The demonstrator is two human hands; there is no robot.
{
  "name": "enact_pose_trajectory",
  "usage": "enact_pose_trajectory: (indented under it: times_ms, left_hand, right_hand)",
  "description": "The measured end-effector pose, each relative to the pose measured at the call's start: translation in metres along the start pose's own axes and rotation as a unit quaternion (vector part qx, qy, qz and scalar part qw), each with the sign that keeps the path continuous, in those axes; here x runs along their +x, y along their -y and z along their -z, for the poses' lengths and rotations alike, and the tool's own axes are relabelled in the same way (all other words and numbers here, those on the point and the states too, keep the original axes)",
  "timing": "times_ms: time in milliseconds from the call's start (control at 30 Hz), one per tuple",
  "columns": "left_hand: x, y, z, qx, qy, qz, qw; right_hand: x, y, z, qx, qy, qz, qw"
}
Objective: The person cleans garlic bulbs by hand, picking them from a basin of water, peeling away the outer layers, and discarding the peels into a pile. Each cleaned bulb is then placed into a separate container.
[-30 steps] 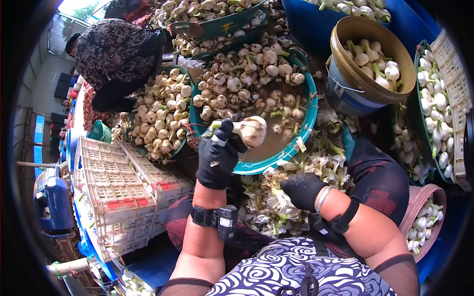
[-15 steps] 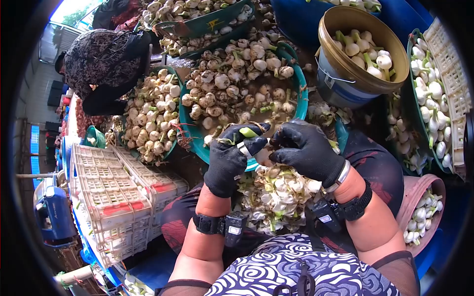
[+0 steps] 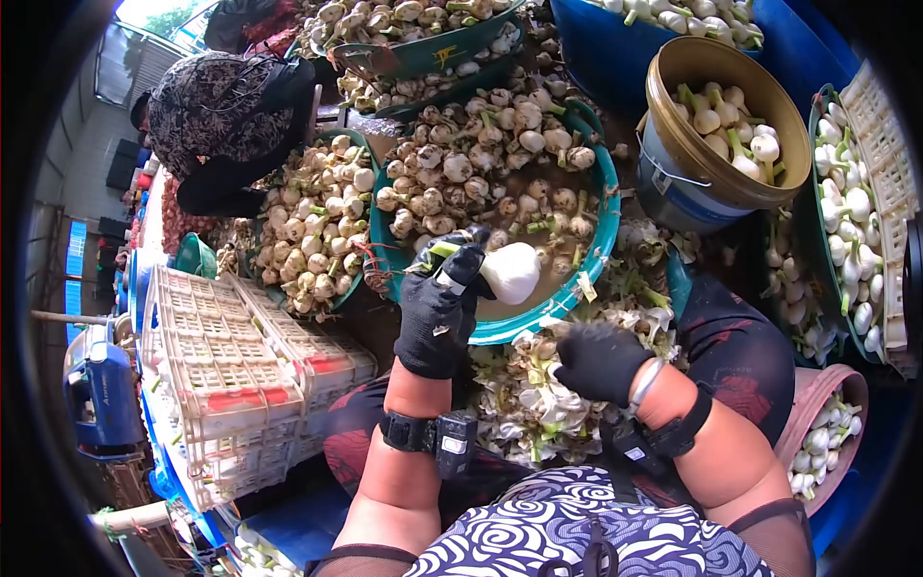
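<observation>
My left hand [image 3: 442,308], in a black glove, is closed round the green stem of a white garlic bulb [image 3: 511,273]. The bulb looks clean and sticks out to the right of the fingers, over the near rim of a green tub [image 3: 500,330]. Muddy garlic bulbs [image 3: 452,168] and brown water lie in that tub. Lower and to the right, my gloved right hand [image 3: 598,363] hangs over a heap of garlic peelings [image 3: 524,404] in my lap. Motion smears its fingers, so their position does not show.
A bucket [image 3: 663,183] with trimmed garlic stands right of the tub. Beyond it is a green basket [image 3: 829,269] of white bulbs, with a pink bucket [image 3: 803,423] near my right thigh. Plastic crates [image 3: 216,365] stand at left. Another person [image 3: 226,120] bends over at upper left.
My right hand has come away from the garlic bulb and dropped down and right over the peelings. The bulb now shows whole and white in my left hand. The whole view has shifted slightly.
</observation>
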State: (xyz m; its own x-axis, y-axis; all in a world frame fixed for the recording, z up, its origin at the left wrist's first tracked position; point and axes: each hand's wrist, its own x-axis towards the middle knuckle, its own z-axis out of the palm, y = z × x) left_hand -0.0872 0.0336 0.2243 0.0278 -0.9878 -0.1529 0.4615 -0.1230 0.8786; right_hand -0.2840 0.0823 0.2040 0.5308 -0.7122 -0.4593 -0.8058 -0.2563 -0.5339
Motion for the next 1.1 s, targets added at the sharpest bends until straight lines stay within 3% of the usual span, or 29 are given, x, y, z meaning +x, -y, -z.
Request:
enact_pose_trajectory:
  times_ms: [33,67,133,167,233,367,433,500,567,633,733,800,867,900,967,1033,1100]
  left_hand:
    - [-0.001,0.001,-0.003,0.0,0.001,0.003,1.0]
    - [-0.001,0.003,-0.006,-0.03,-0.004,0.026,0.999]
    - [-0.003,0.008,-0.008,-0.056,-0.014,0.065,0.996]
    - [-0.004,0.009,-0.007,-0.055,-0.012,0.067,0.996]
    - [-0.006,0.012,-0.008,0.023,0.063,0.059,0.996]
    - [-0.013,0.001,-0.032,0.118,0.084,0.049,0.988]
    - [-0.012,0.001,-0.037,0.166,0.101,0.026,0.981]
    - [-0.015,0.002,-0.041,0.197,0.113,0.003,0.974]
    - [-0.015,0.003,-0.04,0.232,0.119,-0.007,0.965]
    - [-0.015,0.006,-0.038,0.296,0.134,-0.078,0.942]
    - [-0.018,0.0,-0.041,0.364,0.118,-0.096,0.919]
    - [-0.015,0.003,-0.039,0.319,0.104,-0.09,0.938]
    - [-0.01,0.002,-0.028,0.23,0.06,-0.042,0.97]
    - [-0.005,0.0,-0.018,0.215,0.051,-0.046,0.974]
    - [0.0,-0.005,-0.011,0.043,0.0,0.022,0.999]
    - [0.004,-0.007,-0.006,0.023,-0.001,0.042,0.999]
    - [0.004,0.0,-0.01,-0.048,-0.049,0.105,0.992]
  right_hand:
    - [0.001,-0.003,0.01,0.021,-0.034,0.002,0.999]
    - [0.0,-0.005,0.018,0.133,-0.143,-0.012,0.981]
    - [-0.002,-0.006,0.033,0.333,-0.297,0.001,0.895]
    - [0.0,-0.003,0.036,0.463,-0.346,0.057,0.814]
    - [0.003,-0.008,0.044,0.522,-0.351,0.127,0.767]
    - [0.003,-0.022,0.047,0.517,-0.27,0.123,0.803]
    - [-0.003,-0.024,0.052,0.355,-0.242,0.091,0.898]
    - [-0.007,-0.018,0.057,0.339,-0.244,0.07,0.906]
    - [-0.005,-0.017,0.052,0.248,-0.309,0.11,0.911]
    - [-0.004,-0.015,0.051,0.239,-0.313,0.117,0.912]
    - [-0.004,-0.009,0.049,0.212,-0.303,0.114,0.922]
    - [-0.004,-0.006,0.045,0.191,-0.29,0.106,0.932]
    - [-0.003,-0.003,0.03,0.124,-0.337,0.129,0.924]
    - [-0.008,0.002,0.025,0.071,-0.29,0.089,0.95]
    - [-0.009,0.001,0.004,-0.067,-0.076,0.054,0.993]
    - [-0.007,-0.001,-0.006,-0.074,0.087,0.012,0.993]
    - [-0.009,-0.002,0.0,-0.062,0.109,0.003,0.992]
